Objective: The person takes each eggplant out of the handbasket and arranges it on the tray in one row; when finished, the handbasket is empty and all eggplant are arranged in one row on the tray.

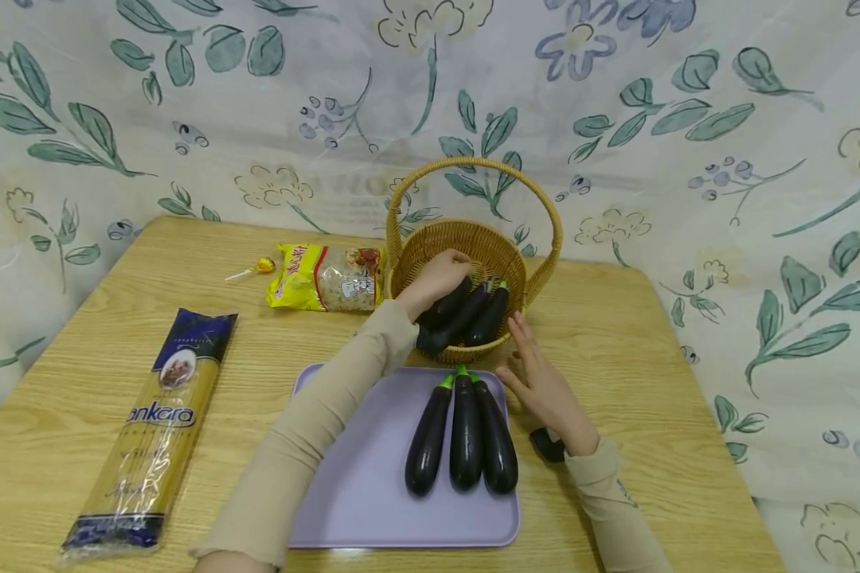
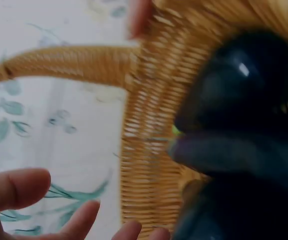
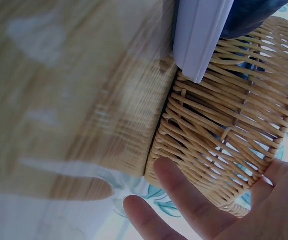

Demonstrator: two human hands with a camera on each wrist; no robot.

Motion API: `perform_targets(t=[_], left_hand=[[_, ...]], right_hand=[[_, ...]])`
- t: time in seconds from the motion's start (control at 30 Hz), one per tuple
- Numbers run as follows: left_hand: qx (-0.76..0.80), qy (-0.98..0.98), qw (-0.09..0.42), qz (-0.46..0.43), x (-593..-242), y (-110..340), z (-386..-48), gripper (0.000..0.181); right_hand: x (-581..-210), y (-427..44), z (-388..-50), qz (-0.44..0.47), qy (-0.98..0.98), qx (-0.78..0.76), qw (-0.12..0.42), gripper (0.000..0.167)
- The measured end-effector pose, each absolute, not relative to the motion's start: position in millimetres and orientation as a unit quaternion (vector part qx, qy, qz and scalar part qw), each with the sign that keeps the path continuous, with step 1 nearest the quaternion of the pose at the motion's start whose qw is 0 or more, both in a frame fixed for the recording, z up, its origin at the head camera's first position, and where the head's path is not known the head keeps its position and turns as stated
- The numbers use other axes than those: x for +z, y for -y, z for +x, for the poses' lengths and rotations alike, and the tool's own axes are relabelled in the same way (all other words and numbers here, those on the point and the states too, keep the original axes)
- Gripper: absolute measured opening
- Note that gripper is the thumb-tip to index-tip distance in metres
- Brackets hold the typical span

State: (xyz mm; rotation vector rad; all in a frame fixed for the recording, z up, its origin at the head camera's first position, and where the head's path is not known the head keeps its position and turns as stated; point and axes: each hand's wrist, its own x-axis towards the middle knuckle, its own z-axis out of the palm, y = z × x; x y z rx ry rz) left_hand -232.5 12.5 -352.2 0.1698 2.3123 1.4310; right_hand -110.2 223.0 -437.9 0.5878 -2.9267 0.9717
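Note:
A wicker basket holds several dark eggplants. My left hand is over the basket's left side, above the eggplants; in the left wrist view its fingers are apart with nothing between them, beside the wicker wall. At the basket's right front, my right hand has its fingers extended, fingertips at the rim; the right wrist view shows the hand against the woven side. Three eggplants lie side by side on a lilac tray, green stems toward the basket.
Left of the basket lies a yellow and clear food bag, with a wrapped lollipop beside it. A long pasta packet lies at the left of the wooden table. A floral cloth hangs behind.

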Motion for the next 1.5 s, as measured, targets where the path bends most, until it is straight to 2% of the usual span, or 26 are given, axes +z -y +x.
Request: perform_targets(t=[0.07,0.23,0.37,0.5,0.53,0.67,0.9,1.17,1.5], left_hand=[[0.511,-0.827,0.226,0.06,-357,-15,-239,0.049],[0.516,-0.825,0.225,0.052,-369,-19,-249,0.023],[0.525,-0.819,0.228,0.048,-374,-20,-254,0.024],[0.517,-0.808,0.277,0.048,-376,-17,-259,0.016],[0.513,-0.807,0.29,0.043,-376,-16,-260,0.021],[0.492,-0.807,0.325,0.032,-379,-13,-264,0.065],[0.478,-0.803,0.357,0.02,-385,-12,-267,0.072],[0.497,-0.809,0.312,0.034,-372,-10,-258,0.071],[0.528,-0.809,0.243,0.088,-365,2,-228,0.064]], right_hand=[[-439,-223,-110,0.188,0.932,0.311,0.004,0.076],[-442,-222,-109,0.187,0.932,0.31,0.001,0.076],[-442,-222,-110,0.189,0.932,0.309,0.002,0.076],[-441,-223,-111,0.192,0.929,0.317,0.004,0.076],[-441,-223,-111,0.191,0.929,0.318,0.003,0.076],[-441,-224,-112,0.188,0.93,0.315,-0.004,0.076],[-443,-225,-112,0.187,0.931,0.315,-0.002,0.075],[-441,-225,-113,0.185,0.93,0.316,-0.004,0.075],[-438,-223,-111,0.182,0.931,0.316,-0.006,0.074]])
